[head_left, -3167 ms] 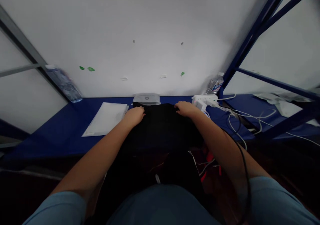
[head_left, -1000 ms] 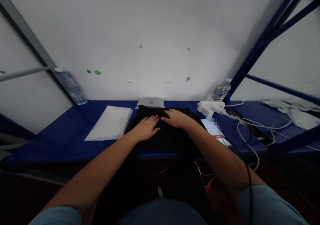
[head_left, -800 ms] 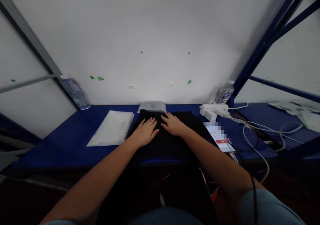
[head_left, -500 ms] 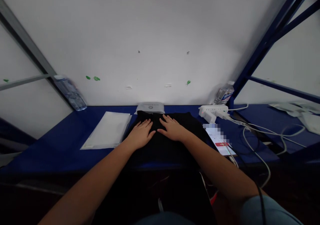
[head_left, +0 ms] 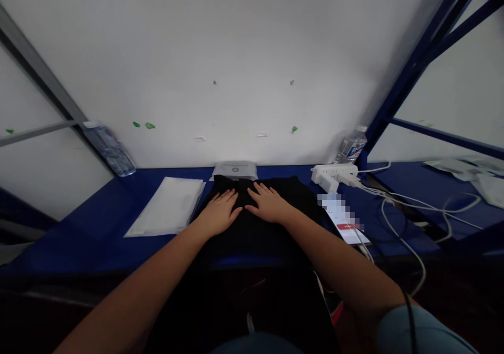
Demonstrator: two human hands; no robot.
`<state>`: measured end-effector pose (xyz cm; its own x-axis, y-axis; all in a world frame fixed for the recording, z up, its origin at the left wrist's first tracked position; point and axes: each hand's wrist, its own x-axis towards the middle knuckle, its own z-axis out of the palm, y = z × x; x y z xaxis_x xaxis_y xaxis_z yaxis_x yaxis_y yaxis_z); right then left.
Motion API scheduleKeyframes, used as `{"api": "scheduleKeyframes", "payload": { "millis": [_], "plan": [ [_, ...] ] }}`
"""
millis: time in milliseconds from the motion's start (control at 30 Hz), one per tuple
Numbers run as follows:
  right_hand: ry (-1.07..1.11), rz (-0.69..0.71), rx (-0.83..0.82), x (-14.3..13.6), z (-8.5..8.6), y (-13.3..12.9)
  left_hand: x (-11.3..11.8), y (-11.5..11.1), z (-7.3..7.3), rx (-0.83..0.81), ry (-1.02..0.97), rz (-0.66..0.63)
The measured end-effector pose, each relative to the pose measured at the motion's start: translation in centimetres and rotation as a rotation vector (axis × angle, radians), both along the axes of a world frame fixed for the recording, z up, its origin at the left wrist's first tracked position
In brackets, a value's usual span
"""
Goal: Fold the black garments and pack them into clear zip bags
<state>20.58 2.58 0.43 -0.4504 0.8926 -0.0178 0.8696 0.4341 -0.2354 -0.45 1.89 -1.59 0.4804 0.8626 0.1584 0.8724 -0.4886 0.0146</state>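
Black fabric (head_left: 252, 238), seemingly a garment, lies spread on the blue tabletop (head_left: 90, 228) in front of me. My left hand (head_left: 219, 212) rests flat on its left part, fingers stretched forward and thumb out to the right. On the other side, my right hand (head_left: 268, 201) lies flat on the same cloth with its fingers spread. A small gap separates the two thumbs. Neither hand grips anything. Just behind the fabric's far edge is a clear-wrapped pale package (head_left: 235, 170). What kind of garment it is, I cannot tell.
White plastic bags (head_left: 167, 207) are stacked at the left. Plastic bottles stand at the back left (head_left: 112, 149) and back right (head_left: 352, 145). To the right are a power strip (head_left: 334, 174), a lit phone (head_left: 342, 220) and loose white cables (head_left: 401, 243). A white wall (head_left: 252, 54) rises behind.
The view has shifted very slightly. Both hands stay flat on the black fabric in nearly the same place.
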Motion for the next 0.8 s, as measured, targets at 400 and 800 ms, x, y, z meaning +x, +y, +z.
{"api": "scheduleKeyframes", "payload": {
  "millis": [400, 800],
  "plan": [
    [0.149, 0.083, 0.013, 0.8, 0.5, 0.6, 1.3, 9.8, 5.7, -0.007, 0.078, -0.004],
    [0.11, 0.2, -0.068, 0.7, 0.6, 0.5, 1.2, 15.7, 5.2, -0.225, 0.242, -0.108]
  ]
}}
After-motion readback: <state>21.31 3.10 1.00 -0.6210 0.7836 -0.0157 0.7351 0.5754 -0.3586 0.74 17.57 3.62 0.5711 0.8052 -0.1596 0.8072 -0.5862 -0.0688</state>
